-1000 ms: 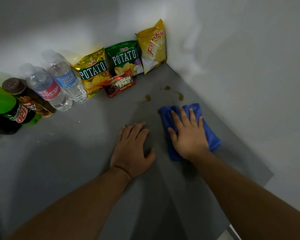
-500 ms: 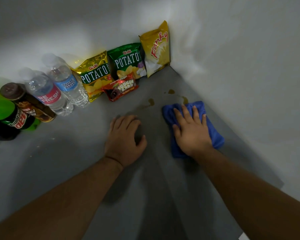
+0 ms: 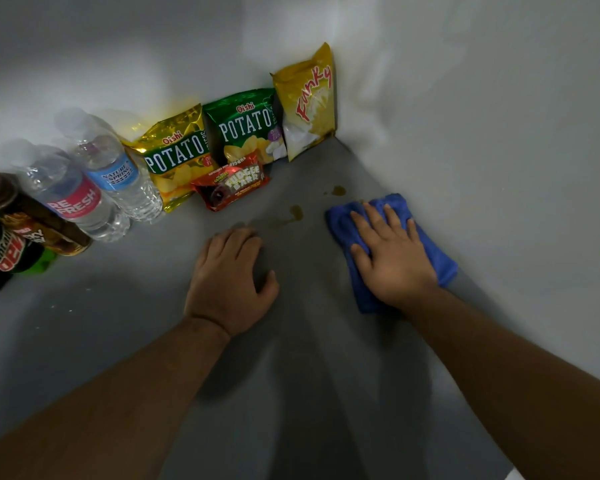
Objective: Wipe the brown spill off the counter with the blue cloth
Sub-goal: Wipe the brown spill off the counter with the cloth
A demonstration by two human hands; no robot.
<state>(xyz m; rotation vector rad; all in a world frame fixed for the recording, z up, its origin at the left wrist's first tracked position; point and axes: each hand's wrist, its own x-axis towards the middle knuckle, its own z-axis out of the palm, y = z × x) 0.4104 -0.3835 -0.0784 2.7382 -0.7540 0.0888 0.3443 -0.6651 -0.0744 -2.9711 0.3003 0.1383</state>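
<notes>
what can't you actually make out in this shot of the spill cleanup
Head view only:
- Any spill under the blue cloth: hidden by the cloth and the right hand flat on it.
- Counter under the left hand: covered by the palm.
- Green soda bottle: cut off by the left edge.
- Brown bottle's label: blurred, partly behind the water bottle.
- Small print on the chip bags: too small.

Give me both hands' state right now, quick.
Left hand: open, palm down on the grey counter, holding nothing.
Right hand: open, fingers spread, pressing flat on the blue cloth, not gripping it.
</notes>
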